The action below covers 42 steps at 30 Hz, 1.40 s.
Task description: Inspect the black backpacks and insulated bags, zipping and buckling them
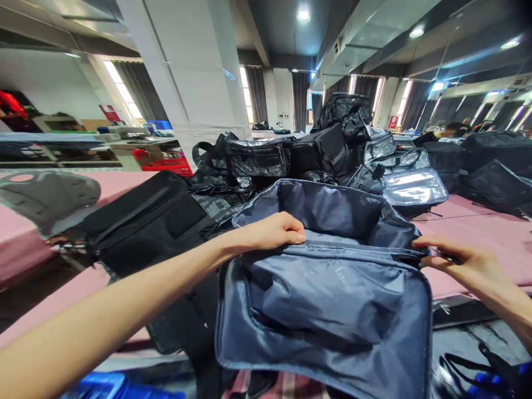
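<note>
In front of me a bag (332, 299) lies open, its dark blue-grey lining showing and its flap folded down toward me. My left hand (278, 230) is closed in a pinch on the seam between the flap and the bag's body. At the bag's right corner, my right hand (461, 260) has its thumb and fingers curled against the edge. Something small and dark shows within those right fingers; its kind is too hidden to tell.
Black bags are heaped behind, among them a silver-lined bag (415, 187). To the left lies a black bag (145, 216) on the pink-covered table (490, 233). A white pillar (191, 66) rises beyond. Blue plastic (100, 385) shows low on the left.
</note>
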Tool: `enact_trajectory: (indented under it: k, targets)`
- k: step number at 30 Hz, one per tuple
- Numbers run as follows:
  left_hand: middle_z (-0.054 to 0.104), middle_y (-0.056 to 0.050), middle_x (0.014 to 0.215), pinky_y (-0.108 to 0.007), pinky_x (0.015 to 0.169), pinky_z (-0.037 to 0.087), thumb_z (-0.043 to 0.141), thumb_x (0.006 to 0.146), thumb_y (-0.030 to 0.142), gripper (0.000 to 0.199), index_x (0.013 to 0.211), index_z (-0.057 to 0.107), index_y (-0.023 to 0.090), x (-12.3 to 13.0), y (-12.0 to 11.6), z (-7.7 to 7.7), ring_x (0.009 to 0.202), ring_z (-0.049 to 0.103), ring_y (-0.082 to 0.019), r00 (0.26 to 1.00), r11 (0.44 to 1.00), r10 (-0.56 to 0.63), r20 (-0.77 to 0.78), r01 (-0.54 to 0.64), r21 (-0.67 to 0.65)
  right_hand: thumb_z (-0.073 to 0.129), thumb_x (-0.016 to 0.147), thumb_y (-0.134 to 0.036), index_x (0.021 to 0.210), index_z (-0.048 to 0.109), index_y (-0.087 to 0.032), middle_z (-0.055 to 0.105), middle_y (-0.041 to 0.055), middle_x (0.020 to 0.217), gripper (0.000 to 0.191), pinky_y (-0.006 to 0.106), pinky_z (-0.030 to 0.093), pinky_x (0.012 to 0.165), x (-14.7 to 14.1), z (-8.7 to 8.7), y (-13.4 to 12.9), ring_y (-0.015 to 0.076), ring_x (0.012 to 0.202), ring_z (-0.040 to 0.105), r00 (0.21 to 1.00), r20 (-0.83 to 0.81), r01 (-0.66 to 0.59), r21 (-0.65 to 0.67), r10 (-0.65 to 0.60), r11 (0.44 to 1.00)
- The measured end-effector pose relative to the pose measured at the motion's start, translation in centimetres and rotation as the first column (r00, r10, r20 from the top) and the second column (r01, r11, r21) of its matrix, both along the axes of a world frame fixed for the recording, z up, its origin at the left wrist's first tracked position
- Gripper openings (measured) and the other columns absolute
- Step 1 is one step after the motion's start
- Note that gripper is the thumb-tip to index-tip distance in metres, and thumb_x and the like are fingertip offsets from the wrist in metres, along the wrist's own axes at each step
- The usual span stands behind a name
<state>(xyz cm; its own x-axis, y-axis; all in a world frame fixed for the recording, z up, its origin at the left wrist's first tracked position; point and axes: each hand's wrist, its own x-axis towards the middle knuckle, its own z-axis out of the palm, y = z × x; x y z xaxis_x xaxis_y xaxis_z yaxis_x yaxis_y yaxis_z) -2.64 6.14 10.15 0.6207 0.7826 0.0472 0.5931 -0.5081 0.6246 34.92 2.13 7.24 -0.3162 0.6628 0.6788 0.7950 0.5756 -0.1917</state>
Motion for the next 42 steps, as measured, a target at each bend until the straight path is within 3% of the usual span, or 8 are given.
enact_trajectory:
  k: [4, 8, 13, 19, 24, 29, 35, 42]
  targets:
    - [0.041, 0.002, 0.061, -0.02, 0.053, 0.026, 0.048, 0.073, 0.043, 0.033, 0.067, 0.055, 0.012, -0.6, 0.3, 0.6, 0.058, 0.034, -0.01, 0.998, 0.998, -0.057, -0.001, 0.057, -0.015, 0.056, 0.083, -0.046, 0.114, 0.053, -0.024, 0.065, 0.0054, 0.1, 0.039, 0.028, 0.05, 0.064, -4.2, 2.2, -0.2, 0.0202, 0.083, 0.063, 0.997, 0.062, -0.042, 0.03, 0.04, 0.999]
    - [0.05, 0.0, 0.068, -0.019, 0.058, 0.031, 0.048, 0.074, 0.035, 0.028, 0.075, 0.06, 0.009, -0.9, -0.5, 1.0, 0.063, 0.041, -0.011, 0.997, 0.997, -0.076, 0.012, 0.077, -0.012, 0.051, 0.088, -0.032, 0.102, 0.054, -0.019, 0.064, 0.0046, 0.092, 0.02, 0.028, 0.043, 0.066, -10.2, 3.4, 0.2, 0.0168, 0.078, 0.058, 0.961, 0.241, -0.171, 0.122, 0.138, 0.978]
    - [0.056, -0.001, 0.07, -0.018, 0.059, 0.033, 0.048, 0.073, 0.026, 0.024, 0.079, 0.063, 0.009, -1.3, -0.6, 0.8, 0.064, 0.044, -0.011, 0.996, 0.998, -0.062, 0.06, 0.062, 0.0, 0.059, 0.083, -0.021, 0.087, 0.058, -0.017, 0.063, 0.0033, 0.078, 0.006, 0.031, 0.031, 0.066, -14.7, 4.0, 1.2, 0.0173, 0.071, 0.051, 0.876, 0.471, -0.282, 0.329, 0.102, 0.901]
    - [0.06, -0.001, 0.072, -0.019, 0.06, 0.034, 0.05, 0.074, 0.023, 0.021, 0.079, 0.066, 0.01, -1.6, -0.1, 0.0, 0.063, 0.046, -0.011, 0.988, 0.998, -0.045, 0.144, 0.038, 0.056, 0.06, 0.083, -0.022, 0.086, 0.059, -0.017, 0.063, 0.0015, 0.076, 0.006, 0.033, 0.027, 0.069, -15.3, 4.1, 1.4, 0.0164, 0.072, 0.05, 0.83, 0.549, -0.306, 0.291, 0.104, 0.907]
    - [0.06, -0.001, 0.071, -0.019, 0.059, 0.034, 0.051, 0.073, 0.021, 0.02, 0.078, 0.066, 0.01, -1.6, -0.1, -0.2, 0.063, 0.047, -0.011, 0.983, 0.999, -0.041, 0.18, 0.034, 0.041, 0.061, 0.082, -0.02, 0.087, 0.059, -0.02, 0.064, -0.0002, 0.077, 0.005, 0.031, 0.03, 0.071, -14.1, 4.0, 1.8, 0.0143, 0.071, 0.052, 0.897, 0.358, -0.321, 0.123, 0.26, 0.939]
    - [0.061, -0.001, 0.072, -0.018, 0.06, 0.034, 0.051, 0.073, 0.022, 0.021, 0.081, 0.067, 0.01, -1.6, 0.0, -0.3, 0.065, 0.047, -0.011, 0.981, 0.997, -0.046, 0.188, 0.035, 0.061, 0.06, 0.083, -0.02, 0.088, 0.059, -0.02, 0.064, -0.0002, 0.077, 0.004, 0.031, 0.03, 0.069, -12.8, 3.7, 1.6, 0.0147, 0.07, 0.051, 0.92, 0.342, -0.272, 0.206, 0.191, 0.94]
    - [0.06, 0.0, 0.071, -0.019, 0.06, 0.034, 0.051, 0.072, 0.02, 0.02, 0.08, 0.066, 0.01, -1.4, -0.3, -0.3, 0.062, 0.046, -0.01, 0.978, 0.998, -0.039, 0.203, 0.027, 0.061, 0.058, 0.085, -0.02, 0.084, 0.06, -0.018, 0.064, -0.0001, 0.074, 0.003, 0.031, 0.027, 0.067, -14.7, 4.1, 1.5, 0.0142, 0.069, 0.05, 0.86, 0.486, -0.333, 0.299, 0.158, 0.894]
    - [0.06, 0.001, 0.071, -0.019, 0.06, 0.034, 0.051, 0.071, 0.016, 0.017, 0.08, 0.064, 0.011, -1.5, -0.3, -0.5, 0.063, 0.047, -0.01, 0.972, 0.996, -0.057, 0.227, 0.041, 0.078, 0.06, 0.084, -0.021, 0.085, 0.06, -0.019, 0.065, -0.0009, 0.075, 0.003, 0.032, 0.027, 0.07, -15.0, 4.2, 1.8, 0.0142, 0.071, 0.052, 0.829, 0.507, -0.376, 0.195, 0.235, 0.906]
